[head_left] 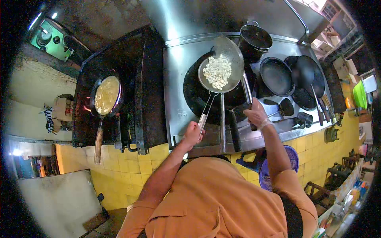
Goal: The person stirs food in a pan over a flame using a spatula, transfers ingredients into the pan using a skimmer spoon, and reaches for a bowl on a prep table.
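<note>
My left hand [193, 134] is closed around the handle of a wire-necked strainer [201, 79], held over the stove's left burner. Pale, small chopped food pieces [217, 72] lie in it. My right hand [258, 114], in a clear plastic glove, grips the dark handle of a round perforated skimmer [231, 47]. The skimmer is tilted above the strainer and overlaps its upper right edge. A long metal handle [222, 127] runs between my hands toward the stove's front edge; what it joins is hidden under the strainer.
At left, a wooden-handled pan [107, 95] with yellowish bubbling contents sits over a flame. A dark pot [256, 37], an empty black pan [277, 76] and a large ladle [303, 72] stand on the steel stove [174, 83]. A purple basket [292, 156] is below its front edge.
</note>
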Available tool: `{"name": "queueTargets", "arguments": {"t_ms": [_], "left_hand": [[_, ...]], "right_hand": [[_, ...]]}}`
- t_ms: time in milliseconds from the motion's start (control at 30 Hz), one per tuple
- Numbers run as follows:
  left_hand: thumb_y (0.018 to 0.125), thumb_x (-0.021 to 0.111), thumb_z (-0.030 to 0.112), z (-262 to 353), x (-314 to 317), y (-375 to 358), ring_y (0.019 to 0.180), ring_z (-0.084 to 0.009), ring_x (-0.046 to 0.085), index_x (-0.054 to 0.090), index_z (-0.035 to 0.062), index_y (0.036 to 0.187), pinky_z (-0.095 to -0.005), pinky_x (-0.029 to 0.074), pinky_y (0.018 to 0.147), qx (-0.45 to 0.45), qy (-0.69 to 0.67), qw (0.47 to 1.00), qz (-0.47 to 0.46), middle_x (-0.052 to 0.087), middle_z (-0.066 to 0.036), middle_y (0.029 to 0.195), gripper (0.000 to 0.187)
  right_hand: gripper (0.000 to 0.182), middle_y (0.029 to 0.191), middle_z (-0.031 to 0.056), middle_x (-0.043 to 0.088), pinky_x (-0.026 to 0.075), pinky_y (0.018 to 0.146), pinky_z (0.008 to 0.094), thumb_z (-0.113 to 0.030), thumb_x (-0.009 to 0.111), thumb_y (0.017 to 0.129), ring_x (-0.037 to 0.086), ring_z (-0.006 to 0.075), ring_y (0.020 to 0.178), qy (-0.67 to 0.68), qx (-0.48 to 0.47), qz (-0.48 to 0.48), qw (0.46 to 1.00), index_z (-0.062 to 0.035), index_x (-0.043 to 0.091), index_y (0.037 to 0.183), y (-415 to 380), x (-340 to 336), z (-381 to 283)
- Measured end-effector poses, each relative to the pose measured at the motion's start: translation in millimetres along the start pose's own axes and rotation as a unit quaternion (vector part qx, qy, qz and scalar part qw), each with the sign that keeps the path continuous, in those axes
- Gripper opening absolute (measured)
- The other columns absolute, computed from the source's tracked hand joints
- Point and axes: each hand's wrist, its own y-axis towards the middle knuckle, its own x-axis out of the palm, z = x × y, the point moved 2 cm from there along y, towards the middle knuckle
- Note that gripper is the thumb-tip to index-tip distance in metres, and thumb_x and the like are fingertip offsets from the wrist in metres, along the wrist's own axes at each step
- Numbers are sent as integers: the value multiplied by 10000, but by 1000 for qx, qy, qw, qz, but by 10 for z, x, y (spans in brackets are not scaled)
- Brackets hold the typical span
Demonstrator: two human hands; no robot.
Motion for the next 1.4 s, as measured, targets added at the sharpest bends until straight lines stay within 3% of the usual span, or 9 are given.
{"name": "queueTargets", "arguments": {"t_ms": [167,267,800,900,1100,1200,1267,1333,1400], "left_hand": [[962,427,219,38,-10,-20,494,-97,473,383,110,974,-240,343,367,7,-16,1000,-3,555,-61,757,118],[967,421,218,65,-3,-59,494,-96,466,382,113,963,-242,340,367,1,-24,1000,4,550,-59,757,112],[976,401,228,27,30,-27,524,-89,454,382,122,941,-231,344,391,-3,-75,997,3,531,-48,755,114],[975,408,235,15,33,-21,534,-87,458,390,119,943,-229,350,397,8,-56,998,19,529,-43,750,122],[972,434,256,-41,-42,-13,548,-95,466,398,113,970,-237,373,412,15,-24,999,17,541,-43,767,148],[969,442,264,28,-97,-112,561,-100,480,416,112,1026,-254,384,419,2,-70,997,-11,566,-52,796,165],[965,457,258,-30,-219,-133,611,-115,544,426,121,1126,-262,423,443,-9,-58,998,-24,602,-70,860,213],[958,480,255,-148,-312,-192,679,-132,602,419,131,1198,-267,467,479,-22,-70,991,-112,625,-82,923,277],[955,507,299,-414,-530,-169,715,-144,627,402,138,1257,-267,501,537,-7,-28,976,-215,622,-78,985,357]], "right_hand": [[387,810,252,566,473,707,465,-152,635,720,570,441,762,-180,-52,62,980,23,420,990,41,156,95],[390,847,283,573,457,751,492,-154,638,724,559,479,833,-188,-46,59,979,27,420,992,-78,158,-10],[371,823,296,587,463,719,521,-155,612,722,564,496,806,-177,-108,25,978,20,408,977,-136,332,34],[373,816,309,588,465,706,537,-165,607,719,564,506,790,-171,-53,3,984,15,404,975,-227,300,-123],[347,810,324,581,469,691,539,-162,600,714,555,518,779,-189,-57,92,976,8,427,963,-148,405,-33],[329,772,284,592,486,661,504,-168,603,717,592,462,737,-245,-83,84,962,6,457,956,-91,457,-55],[333,748,187,598,492,621,445,-172,610,721,597,358,666,5,-82,129,988,16,480,963,-247,555,-183],[325,759,32,541,436,472,307,-113,670,739,500,138,577,195,-11,-9,981,-77,496,1010,-325,566,-338],[235,661,4,524,420,404,274,-118,648,755,488,124,456,276,52,-5,960,-100,508,942,-595,701,-880]]}}
